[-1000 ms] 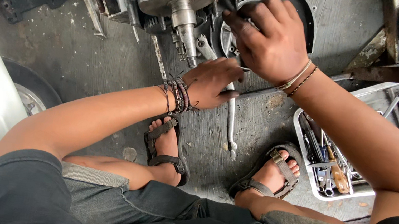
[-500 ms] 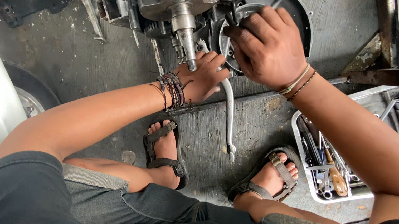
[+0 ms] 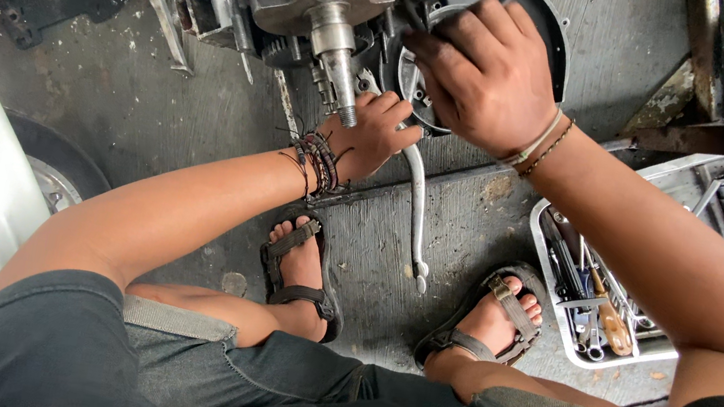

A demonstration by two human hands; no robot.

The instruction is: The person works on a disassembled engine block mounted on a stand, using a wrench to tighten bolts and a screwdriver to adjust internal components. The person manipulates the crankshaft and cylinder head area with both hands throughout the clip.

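- Left hand (image 3: 370,137), centre of the frame: fingers curled tight round the head end of a long wrench (image 3: 414,212), handle trailing down toward the concrete floor (image 3: 434,234), apparently for leverage.
- Right hand (image 3: 489,74), upper centre: pressed flat on the round engine cover (image 3: 555,21), fingers bent at its left edge, seemingly to steady it; whether gripping anything, cannot tell.
- Threaded shaft (image 3: 339,45) jutting just above the left hand.
- White tray of tools (image 3: 558,312) at right, close beside the right sandal (image 3: 499,317), within easy reach.
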